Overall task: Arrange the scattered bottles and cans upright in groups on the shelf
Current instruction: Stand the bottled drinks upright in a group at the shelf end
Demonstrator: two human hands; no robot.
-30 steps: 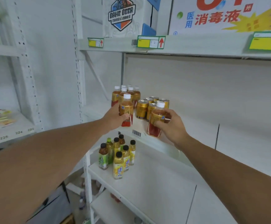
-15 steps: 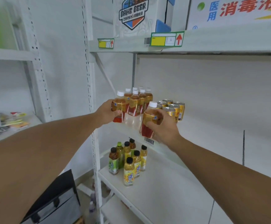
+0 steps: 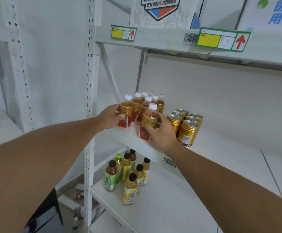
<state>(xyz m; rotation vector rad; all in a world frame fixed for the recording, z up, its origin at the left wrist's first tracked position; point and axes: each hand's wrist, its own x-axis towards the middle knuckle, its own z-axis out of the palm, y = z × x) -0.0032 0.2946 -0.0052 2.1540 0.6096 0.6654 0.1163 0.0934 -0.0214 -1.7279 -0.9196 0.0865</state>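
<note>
Gripping one white-capped amber tea bottle [image 3: 126, 111] in the left hand [image 3: 110, 117] and another [image 3: 149, 122] in the right hand [image 3: 162, 132], a person stands both upright on the white metal shelf [image 3: 136, 142], left of the gold cans [image 3: 186, 125].

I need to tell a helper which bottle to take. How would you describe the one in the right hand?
Find the middle shelf of the white rack, where white-capped amber bottles stand left of gold cans. The bottle stands at the shelf's front edge, nearest the cans, with the right hand round it. It alone stands ahead of the cluster.
</note>
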